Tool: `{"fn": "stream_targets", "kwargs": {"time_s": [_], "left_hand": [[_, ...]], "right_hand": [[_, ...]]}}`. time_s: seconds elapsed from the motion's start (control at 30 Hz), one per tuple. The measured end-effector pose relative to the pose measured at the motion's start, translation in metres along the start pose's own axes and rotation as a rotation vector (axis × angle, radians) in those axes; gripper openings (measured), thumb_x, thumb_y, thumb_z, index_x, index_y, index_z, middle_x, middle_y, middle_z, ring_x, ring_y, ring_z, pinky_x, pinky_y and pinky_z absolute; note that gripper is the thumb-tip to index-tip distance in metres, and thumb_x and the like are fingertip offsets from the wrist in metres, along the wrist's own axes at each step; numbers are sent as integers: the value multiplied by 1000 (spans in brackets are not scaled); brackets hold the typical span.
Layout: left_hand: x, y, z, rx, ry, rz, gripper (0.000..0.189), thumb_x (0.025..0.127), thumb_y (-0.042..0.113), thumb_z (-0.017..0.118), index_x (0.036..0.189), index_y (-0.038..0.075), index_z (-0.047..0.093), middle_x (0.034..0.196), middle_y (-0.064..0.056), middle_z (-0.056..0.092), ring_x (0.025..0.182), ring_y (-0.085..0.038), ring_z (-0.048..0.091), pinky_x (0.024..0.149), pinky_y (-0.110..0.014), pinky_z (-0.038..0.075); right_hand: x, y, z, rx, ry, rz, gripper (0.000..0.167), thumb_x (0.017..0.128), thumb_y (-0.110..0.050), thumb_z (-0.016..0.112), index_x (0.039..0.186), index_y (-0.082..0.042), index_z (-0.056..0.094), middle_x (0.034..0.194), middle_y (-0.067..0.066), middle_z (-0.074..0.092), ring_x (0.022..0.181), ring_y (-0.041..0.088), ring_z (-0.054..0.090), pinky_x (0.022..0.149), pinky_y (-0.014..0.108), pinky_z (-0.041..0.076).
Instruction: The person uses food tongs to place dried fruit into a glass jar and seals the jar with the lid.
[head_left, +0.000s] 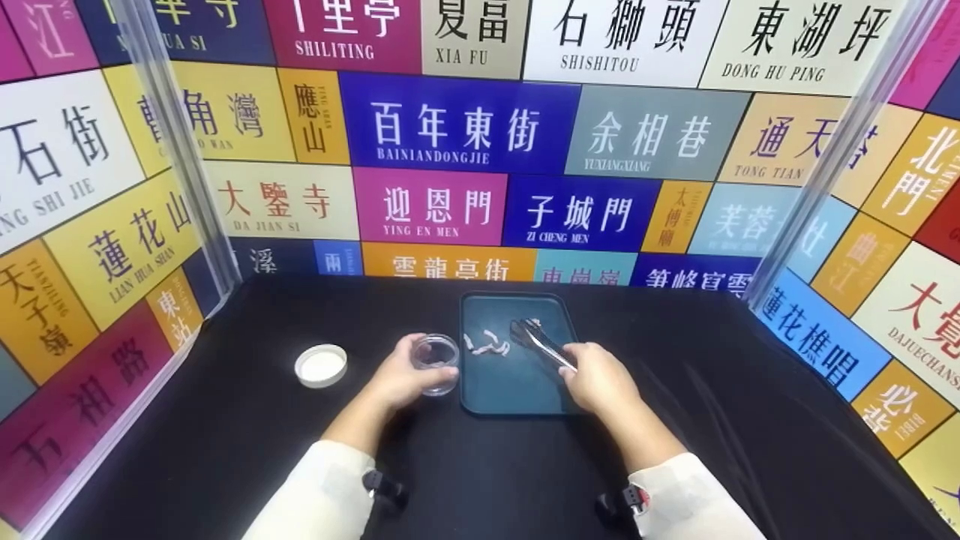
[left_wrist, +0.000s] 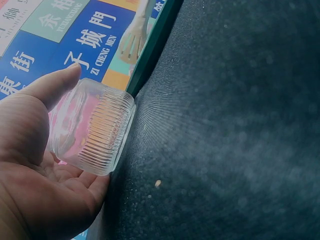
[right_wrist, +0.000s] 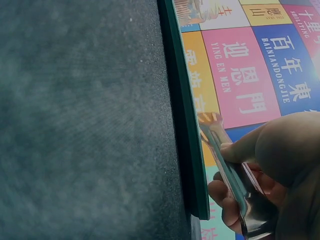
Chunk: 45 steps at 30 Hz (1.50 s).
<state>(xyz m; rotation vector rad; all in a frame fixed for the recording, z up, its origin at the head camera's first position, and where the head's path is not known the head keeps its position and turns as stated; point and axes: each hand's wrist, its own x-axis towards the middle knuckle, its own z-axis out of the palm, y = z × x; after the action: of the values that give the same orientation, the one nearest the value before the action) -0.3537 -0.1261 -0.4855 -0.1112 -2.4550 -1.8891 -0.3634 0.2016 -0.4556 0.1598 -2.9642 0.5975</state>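
My left hand (head_left: 397, 377) grips a clear jar (head_left: 435, 354) beside the left edge of a dark teal tray (head_left: 517, 396). The jar has no lid on, and its ribbed wall shows in the left wrist view, thumb on one side and fingers on the other. Over the tray, my right hand (head_left: 602, 381) holds metal tongs (head_left: 551, 351) by the handle end. Several small pale purplish pieces (head_left: 487, 345) lie on the tray to the left of the tongs. Another pale bit (head_left: 535, 322) shows near the tong tips; whether they pinch it I cannot tell.
A round white lid (head_left: 321, 366) lies on the black tablecloth (head_left: 480, 472) left of the jar. Panels printed with signs (head_left: 457, 124) stand behind and at both sides of the table, with clear upright strips (head_left: 176, 150) at the corners.
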Motion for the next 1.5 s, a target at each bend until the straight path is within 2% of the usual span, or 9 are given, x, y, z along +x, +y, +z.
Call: {"fn": "stream_targets", "kwargs": {"time_s": [0.1, 0.27, 0.8, 1.1, 1.5], "left_hand": [[1, 0, 0, 11, 6, -7, 93, 80, 23, 94, 154, 0, 43, 147, -25, 62, 133, -38, 65, 121, -51, 48], [0, 1, 1, -1, 0, 3, 91, 80, 20, 93, 152, -2, 43, 147, -26, 61, 132, -39, 65, 120, -52, 48], [-2, 2, 0, 1, 2, 5, 91, 80, 19, 93, 153, -2, 43, 148, -27, 61, 132, -39, 66, 120, -53, 48], [1, 0, 0, 16, 7, -16, 93, 80, 23, 94, 154, 1, 43, 149, -24, 61, 136, -39, 63, 122, -52, 46], [2, -3, 0, -13, -8, -22, 92, 81, 23, 94, 154, 2, 42, 149, -24, 61, 130, -36, 68, 119, -52, 51]], "right_hand": [[0, 0, -1, 15, -8, 37, 51, 104, -25, 67, 152, -7, 59, 152, 25, 60, 141, 45, 58, 122, 61, 43], [1, 2, -1, 9, 10, 43, 58, 103, -28, 68, 154, -5, 55, 154, 27, 57, 142, 46, 57, 122, 61, 43], [-1, -7, -5, 40, -29, 27, 61, 102, -32, 68, 155, -5, 54, 154, 27, 57, 142, 46, 57, 123, 62, 42], [-4, -12, -8, 43, -53, 20, 61, 100, -36, 69, 153, -7, 57, 149, 23, 62, 131, 40, 62, 118, 62, 47], [-5, -13, -6, -3, -96, 6, 57, 97, -34, 72, 148, -9, 63, 145, 20, 67, 124, 36, 66, 114, 60, 49]]}}
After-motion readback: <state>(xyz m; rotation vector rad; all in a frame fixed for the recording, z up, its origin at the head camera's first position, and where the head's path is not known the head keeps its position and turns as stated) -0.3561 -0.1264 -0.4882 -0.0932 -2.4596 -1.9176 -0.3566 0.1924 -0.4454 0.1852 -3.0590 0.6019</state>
